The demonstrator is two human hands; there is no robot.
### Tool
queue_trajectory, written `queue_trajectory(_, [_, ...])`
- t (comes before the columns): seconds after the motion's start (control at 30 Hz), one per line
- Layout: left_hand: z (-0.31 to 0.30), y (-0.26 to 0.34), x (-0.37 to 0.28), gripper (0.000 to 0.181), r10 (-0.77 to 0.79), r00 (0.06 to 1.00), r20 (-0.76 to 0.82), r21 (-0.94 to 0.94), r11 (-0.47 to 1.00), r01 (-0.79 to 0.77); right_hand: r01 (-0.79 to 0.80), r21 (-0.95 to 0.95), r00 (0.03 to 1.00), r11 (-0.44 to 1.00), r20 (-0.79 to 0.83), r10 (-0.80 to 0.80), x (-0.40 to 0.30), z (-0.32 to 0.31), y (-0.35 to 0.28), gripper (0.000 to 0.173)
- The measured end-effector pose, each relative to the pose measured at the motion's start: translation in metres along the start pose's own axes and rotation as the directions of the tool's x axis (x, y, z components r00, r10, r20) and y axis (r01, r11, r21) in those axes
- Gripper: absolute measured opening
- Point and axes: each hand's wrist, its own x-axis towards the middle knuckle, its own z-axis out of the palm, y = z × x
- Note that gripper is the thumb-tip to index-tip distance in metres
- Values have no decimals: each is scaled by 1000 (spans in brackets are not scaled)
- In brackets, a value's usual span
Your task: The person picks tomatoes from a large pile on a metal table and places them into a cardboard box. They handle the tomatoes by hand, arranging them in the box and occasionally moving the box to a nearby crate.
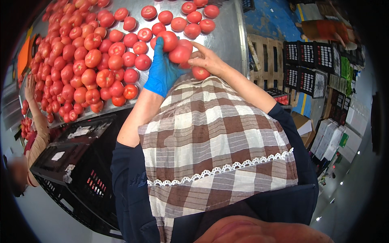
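Observation:
My left hand [164,70], in a blue disposable glove, is cupped around several red tomatoes [166,41] held above the near edge of a metal sorting table [228,33]. My bare right hand [207,59] touches the right side of this cluster, its thumb and fingers against a pinkish-red tomato [180,55]. Just below the right hand, close to my checked apron [212,121], sits another tomato [201,73]. Loose tomatoes [178,24] lie on the metal beyond my hands. Parts of the held tomatoes are hidden behind the glove and fingers.
A large heap of tomatoes [76,51] covers the table's left part. Black plastic crates [70,164] are stacked at lower left, beside a co-worker's arm [38,115]. To the right are a wooden pallet [264,57], more black crates [307,82] and another person [325,30].

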Motion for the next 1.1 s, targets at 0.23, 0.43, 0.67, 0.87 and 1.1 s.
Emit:
queue_trajectory(0.23, [-23,-28,5,77,-3,995,96,-64,998,9,63,-121,992,991,117,-49,-10,-18,34,75])
queue_trajectory(0.43, [-40,-42,14,82,19,983,182,55,998,-30,171,-165,974,971,174,-142,-41,-28,10,73])
queue_trajectory(0.67, [-35,-53,-7,72,-5,931,364,74,997,-24,-65,804,956,592,-121,269,-40,-100,102,39])
queue_trajectory(0.87, [-48,-55,-4,73,4,987,158,141,990,-27,492,801,740,341,-591,321,-132,-257,125,28])
queue_trajectory(1.1, [-60,-54,-11,75,2,993,121,163,986,-22,772,412,281,484,-904,322,-297,-429,95,38])
